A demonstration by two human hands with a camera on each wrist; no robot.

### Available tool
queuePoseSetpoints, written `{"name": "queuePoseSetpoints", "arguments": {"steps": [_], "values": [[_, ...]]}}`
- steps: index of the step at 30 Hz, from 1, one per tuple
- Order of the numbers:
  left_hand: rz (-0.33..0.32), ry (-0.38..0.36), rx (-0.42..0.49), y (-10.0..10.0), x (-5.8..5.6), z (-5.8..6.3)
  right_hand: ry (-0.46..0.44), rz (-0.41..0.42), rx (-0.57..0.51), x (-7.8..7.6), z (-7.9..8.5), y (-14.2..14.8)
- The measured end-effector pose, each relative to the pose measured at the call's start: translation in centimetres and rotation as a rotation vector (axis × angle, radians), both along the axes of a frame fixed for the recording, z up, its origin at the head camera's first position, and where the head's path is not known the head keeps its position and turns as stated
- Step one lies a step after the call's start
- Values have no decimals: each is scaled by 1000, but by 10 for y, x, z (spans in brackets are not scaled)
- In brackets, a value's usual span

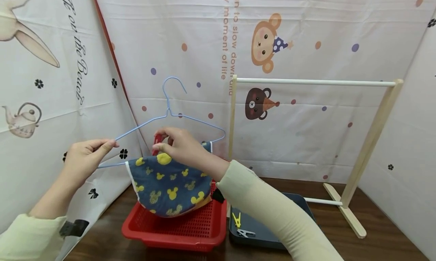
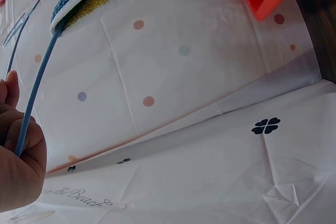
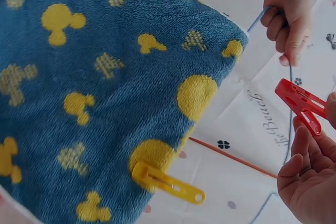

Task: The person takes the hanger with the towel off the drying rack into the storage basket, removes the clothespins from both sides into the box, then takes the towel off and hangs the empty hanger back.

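My left hand (image 1: 86, 158) grips the left end of a blue wire hanger (image 1: 143, 124), holding it up with its hook on top. Over the hanger's lower bar hangs a small blue towel (image 1: 170, 189) with yellow mouse-head shapes and white edging. A red clothespin (image 3: 300, 100) is pinched between thumb and fingers of my right hand (image 1: 184, 147), just above the towel's upper edge and apart from it. In the right wrist view, a yellow clothespin (image 3: 168, 183) is clipped on that folded edge; my right hand and arm hide it in the head view.
Below the towel stands a red basket (image 1: 184, 246). To its right, partly behind my right sleeve, a dark tray (image 1: 259, 242) holds a yellow clothespin (image 1: 236, 220) and a grey clothespin (image 1: 246, 233). A wooden rack with a white top rail (image 1: 313, 82) stands at the right.
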State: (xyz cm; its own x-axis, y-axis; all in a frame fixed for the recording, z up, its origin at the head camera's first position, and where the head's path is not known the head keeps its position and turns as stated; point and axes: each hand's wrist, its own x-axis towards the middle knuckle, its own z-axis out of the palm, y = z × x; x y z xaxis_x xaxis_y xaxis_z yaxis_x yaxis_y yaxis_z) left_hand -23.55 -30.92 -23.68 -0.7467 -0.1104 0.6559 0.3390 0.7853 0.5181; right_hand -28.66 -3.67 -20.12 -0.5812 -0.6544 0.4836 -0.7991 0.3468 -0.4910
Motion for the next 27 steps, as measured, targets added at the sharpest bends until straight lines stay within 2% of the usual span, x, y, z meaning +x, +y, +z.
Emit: {"name": "queuePoseSetpoints", "arguments": {"steps": [11,18,27], "values": [[9,-18,10,-7,3,-5,91,19,6,19,-2,41],[17,-13,9,-6,3,-3,86,30,-21,25,-22,65],[-9,4,27,-5,2,-4,42,-28,-56,30,-42,99]]}}
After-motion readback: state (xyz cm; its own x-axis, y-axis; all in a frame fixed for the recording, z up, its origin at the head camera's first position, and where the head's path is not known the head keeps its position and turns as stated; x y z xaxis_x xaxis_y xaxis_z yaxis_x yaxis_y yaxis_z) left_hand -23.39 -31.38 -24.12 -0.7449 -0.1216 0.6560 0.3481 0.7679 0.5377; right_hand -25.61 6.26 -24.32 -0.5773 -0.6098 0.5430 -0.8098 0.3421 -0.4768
